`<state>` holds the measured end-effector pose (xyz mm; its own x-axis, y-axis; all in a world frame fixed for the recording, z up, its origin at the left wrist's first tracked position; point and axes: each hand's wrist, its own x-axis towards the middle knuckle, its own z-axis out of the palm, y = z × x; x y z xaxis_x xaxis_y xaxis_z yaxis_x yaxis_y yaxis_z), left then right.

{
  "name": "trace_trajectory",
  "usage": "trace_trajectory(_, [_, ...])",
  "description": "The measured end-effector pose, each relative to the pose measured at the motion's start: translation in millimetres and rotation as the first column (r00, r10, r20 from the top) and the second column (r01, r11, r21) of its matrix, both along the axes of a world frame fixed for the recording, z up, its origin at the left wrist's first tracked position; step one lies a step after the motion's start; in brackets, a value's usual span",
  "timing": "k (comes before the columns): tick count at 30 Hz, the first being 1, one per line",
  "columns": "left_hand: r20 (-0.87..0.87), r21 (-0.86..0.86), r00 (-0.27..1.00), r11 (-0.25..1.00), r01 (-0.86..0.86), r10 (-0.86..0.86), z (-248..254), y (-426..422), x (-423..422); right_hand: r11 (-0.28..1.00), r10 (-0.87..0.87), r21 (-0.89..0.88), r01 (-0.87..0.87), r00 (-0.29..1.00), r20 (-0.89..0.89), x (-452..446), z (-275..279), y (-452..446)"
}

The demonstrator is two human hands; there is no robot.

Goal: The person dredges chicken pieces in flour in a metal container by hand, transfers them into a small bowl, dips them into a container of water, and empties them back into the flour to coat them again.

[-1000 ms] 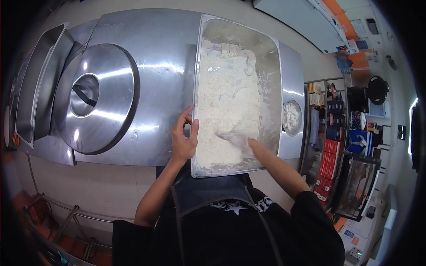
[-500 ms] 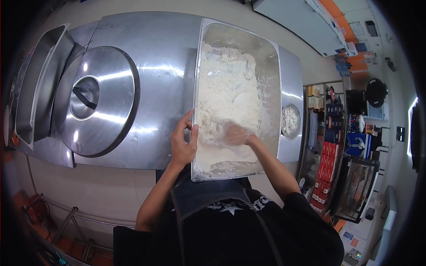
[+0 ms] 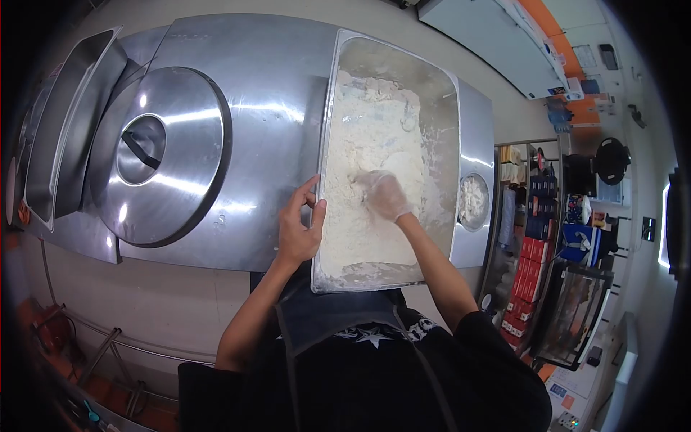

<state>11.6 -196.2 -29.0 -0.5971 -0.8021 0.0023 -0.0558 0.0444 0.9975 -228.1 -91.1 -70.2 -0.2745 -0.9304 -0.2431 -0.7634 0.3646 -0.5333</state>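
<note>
A deep rectangular metal pan holds a broad bed of white flour, lumpy and uneven on top. My left hand is bare and grips the pan's left rim near its front corner, thumb and fingers at the edge. Inside the pan is my right hand, in a clear glove dusted with white. Its fingers point left and reach into the flour, so their tips are hidden and I cannot tell how far they are closed.
A round metal lid with a recessed handle lies left on the steel table. Beyond it stands an empty-looking deep metal tray. Right of the pan sits a small round bowl of white clumps. A shelf with red boxes stands farther right.
My right hand, smeared by motion before, shows more clearly and sits a little farther up the pan. My left hand stays at the rim. The whole view has shifted slightly.
</note>
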Motion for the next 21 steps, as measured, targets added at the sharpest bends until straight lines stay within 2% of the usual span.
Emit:
trace_trajectory(1, [-0.001, -0.010, 1.000, 1.000, -0.005, 0.005, 0, 0, 0, 0.983, -0.170, 0.093, 0.157, 0.974, 0.151, -1, 13, 1])
trace_trajectory(2, [-0.005, -0.023, 1.000, 1.000, -0.010, 0.010, 0, 0, -1, 0.953, -0.298, 0.067, 0.294, 0.882, 0.366, -3, 19, 6])
trace_trajectory(4, [-0.002, -0.014, 1.000, 1.000, -0.015, 0.015, -2, 0, -1, 0.827, -0.441, 0.099, 0.554, 0.528, 0.726, -4, 36, 19])
trace_trajectory(5, [-0.002, -0.008, 1.000, 1.000, -0.012, 0.012, -2, 1, -1, 0.780, -0.423, 0.094, 0.619, 0.410, 0.808, -5, 45, 27])
trace_trajectory(8, [-0.028, 0.024, 1.000, 1.000, -0.006, 0.007, -7, 1, -2, 0.699, -0.385, 0.123, 0.705, 0.227, 0.895, -6, 63, 39])
trace_trajectory(11, [-0.013, 0.007, 1.000, 1.000, -0.019, 0.019, -6, 2, -2, 0.758, -0.411, 0.095, 0.646, 0.359, 0.838, -16, 63, 54])
trace_trajectory(14, [-0.030, -0.010, 0.999, 1.000, -0.029, 0.029, -8, 2, -3, 0.703, -0.504, 0.102, 0.704, 0.392, 0.770, -24, 56, 67])
trace_trajectory(17, [-0.040, -0.001, 0.999, 1.000, -0.026, 0.026, -6, 3, -3, 0.671, -0.339, 0.108, 0.733, 0.175, 0.924, -24, 67, 71])
trace_trajectory(19, [-0.037, 0.001, 0.999, 1.000, -0.023, 0.023, -5, 2, -3, 0.781, -0.417, -0.034, 0.624, 0.561, 0.715, -20, 82, 63])
trace_trajectory(20, [-0.036, -0.001, 0.999, 1.000, -0.024, 0.024, -5, 2, -3, 0.835, -0.418, -0.078, 0.545, 0.719, 0.556, -18, 89, 60])
trace_trajectory(21, [-0.034, -0.003, 0.999, 1.000, -0.024, 0.023, -5, 3, -3, 0.904, -0.354, -0.124, 0.408, 0.880, 0.317, -18, 94, 61])
